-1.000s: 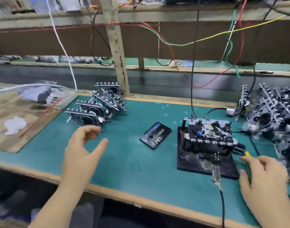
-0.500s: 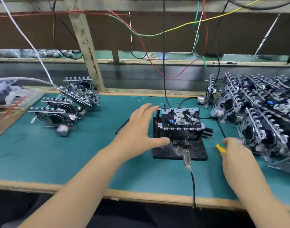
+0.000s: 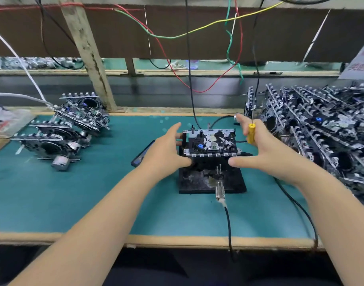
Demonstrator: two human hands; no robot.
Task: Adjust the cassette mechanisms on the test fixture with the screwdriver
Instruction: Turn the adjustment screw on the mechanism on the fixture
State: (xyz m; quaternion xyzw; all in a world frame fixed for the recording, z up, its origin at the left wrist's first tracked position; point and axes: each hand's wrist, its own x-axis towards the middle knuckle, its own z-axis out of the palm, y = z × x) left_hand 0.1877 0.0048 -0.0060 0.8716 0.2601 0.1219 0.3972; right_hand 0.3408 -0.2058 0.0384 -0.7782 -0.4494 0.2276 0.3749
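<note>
Both hands now close in on the mechanism (image 3: 211, 142) seated on the fixture (image 3: 212, 178); left hand (image 3: 166, 153) spread open against it, right hand (image 3: 265, 149) fingers pinching the upright screwdriver (image 3: 251, 133); lifting it out looks imminent

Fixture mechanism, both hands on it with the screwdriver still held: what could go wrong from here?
1. The right hand holds the yellow screwdriver between its fingers while flanking the cassette mechanism; the loosely held tool could slip.
2. The left hand is close over the cassette tape beside the test fixture and may knock it.
3. The black cable runs off the table's front edge; a forearm could snag it.
</note>
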